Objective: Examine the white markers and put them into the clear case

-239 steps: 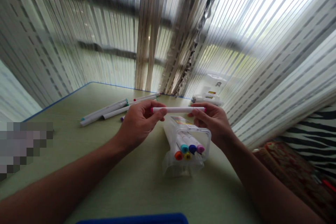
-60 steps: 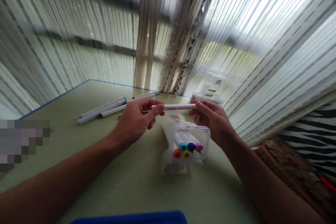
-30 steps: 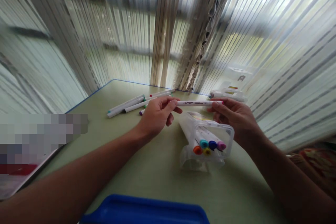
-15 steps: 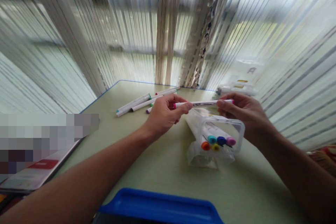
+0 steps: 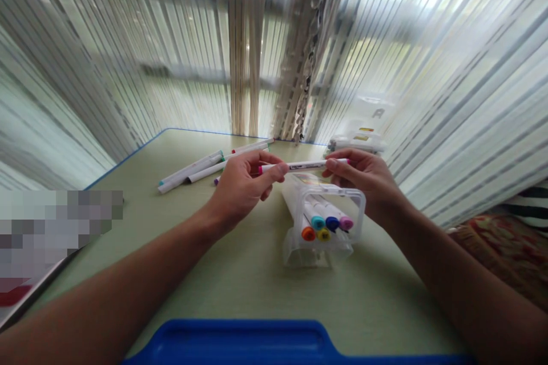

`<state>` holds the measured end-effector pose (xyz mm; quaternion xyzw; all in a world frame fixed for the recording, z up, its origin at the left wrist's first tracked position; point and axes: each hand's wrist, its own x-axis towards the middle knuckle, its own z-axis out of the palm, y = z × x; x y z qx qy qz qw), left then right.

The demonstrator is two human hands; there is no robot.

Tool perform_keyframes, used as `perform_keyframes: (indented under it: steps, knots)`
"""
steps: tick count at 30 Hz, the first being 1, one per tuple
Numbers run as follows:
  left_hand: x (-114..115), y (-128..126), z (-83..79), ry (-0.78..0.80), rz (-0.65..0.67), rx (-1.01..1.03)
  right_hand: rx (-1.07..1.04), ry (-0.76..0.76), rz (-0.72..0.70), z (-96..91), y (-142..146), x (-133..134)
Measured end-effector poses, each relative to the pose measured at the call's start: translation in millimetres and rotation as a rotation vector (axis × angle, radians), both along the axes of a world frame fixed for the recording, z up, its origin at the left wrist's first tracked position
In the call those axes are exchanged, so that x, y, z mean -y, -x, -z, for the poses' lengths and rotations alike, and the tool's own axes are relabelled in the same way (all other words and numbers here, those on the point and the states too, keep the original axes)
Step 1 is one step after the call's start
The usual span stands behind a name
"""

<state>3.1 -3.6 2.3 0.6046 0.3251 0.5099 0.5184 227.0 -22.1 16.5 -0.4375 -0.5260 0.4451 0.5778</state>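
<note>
A white marker with pink ends (image 5: 305, 166) is held level above the table, one end in each hand. My left hand (image 5: 242, 187) pinches its left end with fingers closed. Closed round its right end is my right hand (image 5: 368, 179). Just below the marker lies a clear plastic marker case (image 5: 323, 222) on its side, its open end toward me, with several markers inside showing orange, yellow, teal, blue and pink caps.
Several loose white markers (image 5: 192, 168) lie on the green table (image 5: 240, 274) at the back left. A white object with small packs (image 5: 357, 138) sits at the back right by striped curtains. A blue tray rim (image 5: 240, 342) lies at the near edge. A blurred patch covers the left side.
The view has swung about, first to the left and then back. Both hands have kept hold of the pink-ended marker above the case. The case and loose markers have not moved.
</note>
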Motion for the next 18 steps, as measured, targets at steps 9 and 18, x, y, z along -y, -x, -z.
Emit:
perform_keyframes:
  steps: [9, 18]
  knots:
    - [0.0, 0.6, -1.0, 0.01, 0.012, 0.048, 0.035, -0.016, 0.01, -0.4, -0.5, -1.1]
    - [0.7, 1.4, -2.9, 0.052, 0.049, 0.087, -0.016, 0.016, 0.011, -2.5, -1.4, -0.6]
